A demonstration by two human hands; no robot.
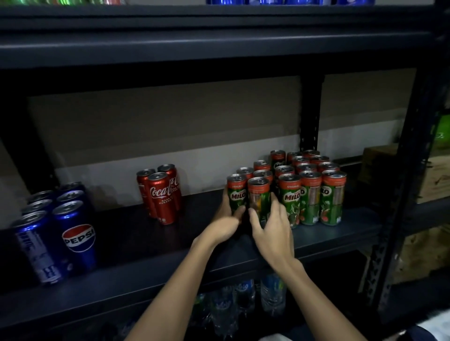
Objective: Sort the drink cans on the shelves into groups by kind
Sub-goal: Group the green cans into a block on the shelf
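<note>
Several green Milo cans stand grouped at the right of the dark middle shelf. My left hand grips the front left Milo can, fingers curled round its left side and thumb on its front. My right hand wraps the Milo can beside it, thumb at its lower left and fingers on its right. Three red Coca-Cola cans stand in the middle of the shelf. Several blue Pepsi cans stand at the left.
A black upright post bounds the shelf on the right, with wooden crates beyond it. Water bottles stand on the shelf below. Blue cans and green cans show on the shelf above.
</note>
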